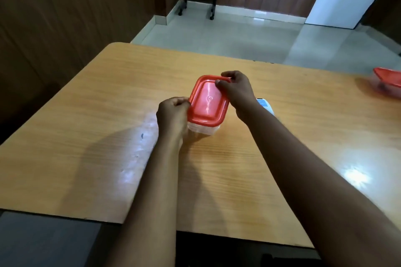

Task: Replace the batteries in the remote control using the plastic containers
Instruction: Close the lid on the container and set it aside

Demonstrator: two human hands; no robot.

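A clear plastic container [204, 130] with a red lid [208, 99] stands in the middle of the wooden table [108, 115]. My left hand [172, 115] grips the lid's near left edge and the container's side. My right hand [237, 90] pinches the lid's far right corner. The lid sits on the container. Behind my right wrist lies a white remote control [265, 106], mostly hidden, with a small blue screen showing. What is inside the container cannot be seen.
A second clear container with a red lid [388, 80] stands at the table's far right edge. Beyond the table lie a pale tiled floor, dark wood walls and a wheeled stand [196, 10].
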